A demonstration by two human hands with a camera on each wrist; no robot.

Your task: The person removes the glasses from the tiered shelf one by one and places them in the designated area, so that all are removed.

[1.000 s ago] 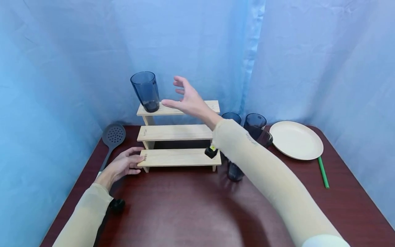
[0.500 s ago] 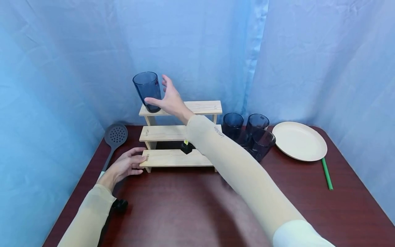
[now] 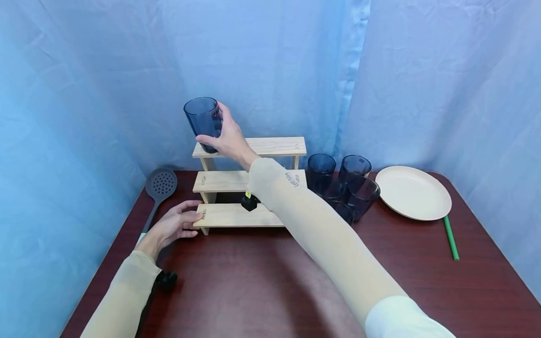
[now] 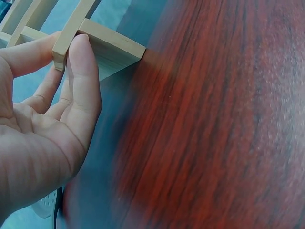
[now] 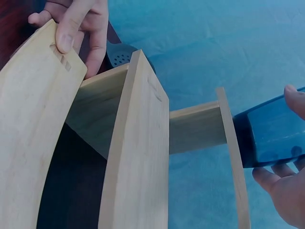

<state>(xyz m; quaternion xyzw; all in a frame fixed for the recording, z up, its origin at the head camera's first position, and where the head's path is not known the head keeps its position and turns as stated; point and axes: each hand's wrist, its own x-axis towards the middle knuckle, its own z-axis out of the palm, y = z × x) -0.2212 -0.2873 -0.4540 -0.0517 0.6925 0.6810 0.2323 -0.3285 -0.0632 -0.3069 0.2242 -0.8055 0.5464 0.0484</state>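
Note:
A three-tier wooden stand (image 3: 236,216) stands at the back of the table. My left hand (image 3: 169,227) pinches the left end of its lowest board, thumb on top and fingers below; the left wrist view also shows this hand (image 4: 52,119) around the board's corner. On the left end of the top board stands a blue-tinted drinking glass (image 3: 201,116), upright. My right hand (image 3: 228,136) grips its right side, thumb in front and fingers behind. In the right wrist view the glass's base (image 5: 245,140) meets the top board.
Several dark glasses (image 3: 359,192) cluster just right of the stand. A cream plate (image 3: 414,192) lies farther right, partly over a green stick (image 3: 451,239). A grey slotted turner (image 3: 161,184) lies left of the stand. Pale blue curtains (image 3: 270,61) hang behind the table.
My right hand has come left from beside the glass and closed round it. The left hand has stayed on the lowest board. The view has shifted slightly.

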